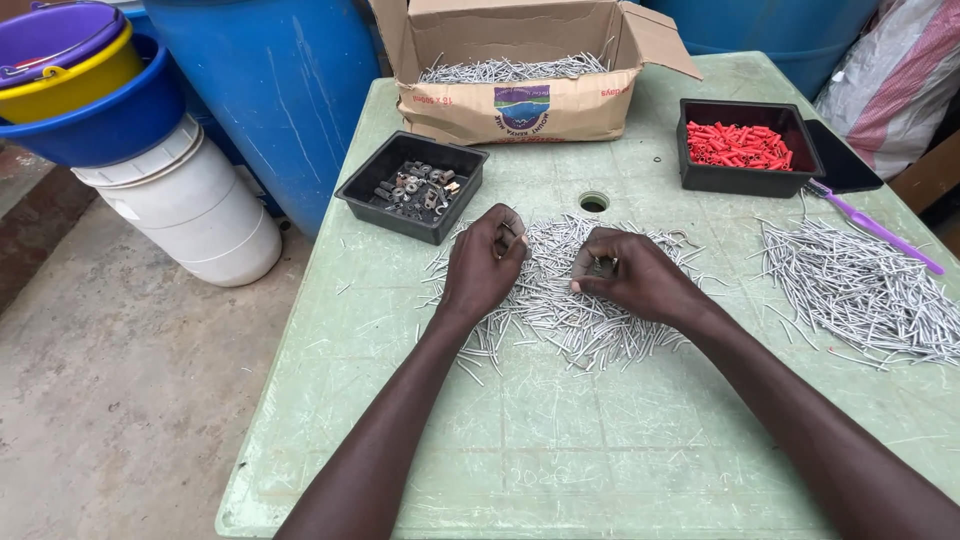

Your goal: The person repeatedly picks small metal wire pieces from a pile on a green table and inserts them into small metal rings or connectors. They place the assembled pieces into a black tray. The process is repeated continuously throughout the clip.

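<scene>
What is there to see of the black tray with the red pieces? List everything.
The black rectangular plastic tray sits flat on the pale green plastic table, at its far right side. Its walls are low and slightly flared, with a rolled rim. Inside lies a loose heap of small red plastic plugs, filling most of the floor. A flat black lid lies against its right side. Neither hand touches it.

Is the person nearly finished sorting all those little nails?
Probably not. Looks done: a nail pile on the right lies apart, and the black tray holds some metal bits. In hand: the left hand and right hand pick through the middle nail pile. Left: most of that pile, plus the nails in the cardboard box.
</scene>
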